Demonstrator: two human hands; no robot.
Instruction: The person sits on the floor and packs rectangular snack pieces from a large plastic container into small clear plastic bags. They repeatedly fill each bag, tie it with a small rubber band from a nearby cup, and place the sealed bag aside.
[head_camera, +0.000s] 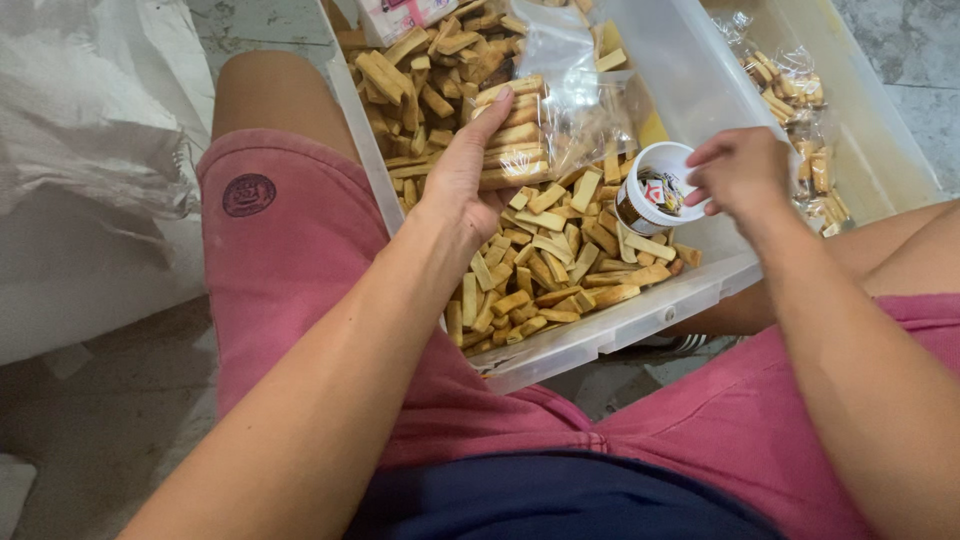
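Left hand (462, 180) holds bagged biscuits (515, 135) — right hand (742, 172) in white cup (655, 190).

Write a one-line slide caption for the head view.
Left hand holds a clear bag of biscuit sticks over a plastic bin; right hand reaches into a small white tub.

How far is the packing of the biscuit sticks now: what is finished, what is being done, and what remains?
Done: several filled clear bags lie in the second clear plastic bin.

In hand: the left hand holds a clear plastic bag of biscuit sticks, filled but open at the top. The right hand reaches into a small white round tub.

Left: many loose golden biscuit sticks fill the near clear plastic bin.
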